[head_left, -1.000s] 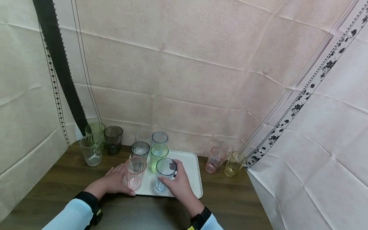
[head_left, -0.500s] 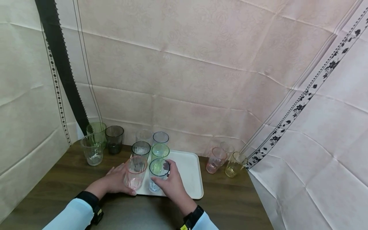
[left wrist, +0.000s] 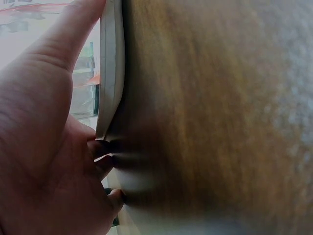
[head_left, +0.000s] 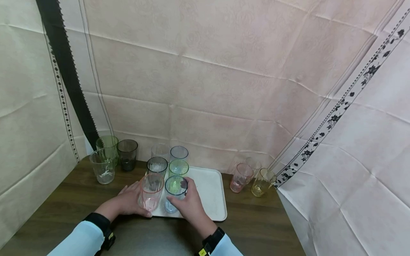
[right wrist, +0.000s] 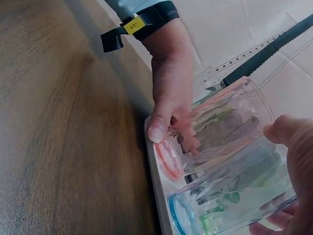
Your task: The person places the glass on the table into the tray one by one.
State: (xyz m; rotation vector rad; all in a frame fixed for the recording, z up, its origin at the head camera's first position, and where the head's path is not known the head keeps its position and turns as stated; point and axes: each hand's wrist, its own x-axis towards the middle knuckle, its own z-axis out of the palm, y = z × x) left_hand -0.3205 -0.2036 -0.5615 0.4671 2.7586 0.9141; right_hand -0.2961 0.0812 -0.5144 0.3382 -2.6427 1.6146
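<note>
My right hand point(head_left: 193, 206) grips a blue-tinted drinking glass point(head_left: 171, 205), which stands upright on the white tray point(head_left: 213, 193). Beside it on the left is a pink glass point(head_left: 150, 195), very close in the right wrist view. My left hand point(head_left: 129, 201) rests at the tray's front left corner, left of the pink glass. In the left wrist view its thumb point(left wrist: 54, 49) lies along the tray edge, with the fingertips low beside it. Behind these, a dark-rimmed glass point(head_left: 157, 165) and a green glass point(head_left: 178, 168) stand in line, then a clear glass point(head_left: 160, 150) and a blue-rimmed glass point(head_left: 179, 152).
At the left on the wooden table point(head_left: 256, 227) stand a clear glass point(head_left: 104, 170), a green glass point(head_left: 110, 142) and a smoky dark glass point(head_left: 127, 156). A pink glass point(head_left: 240, 177) and a yellow glass point(head_left: 262, 184) stand right of the tray. Cloth point(head_left: 208, 89) hangs behind.
My right hand has moved left with the blue-tinted glass, bringing it close to the pink one and in front of the green one. My left hand has stayed at the tray corner.
</note>
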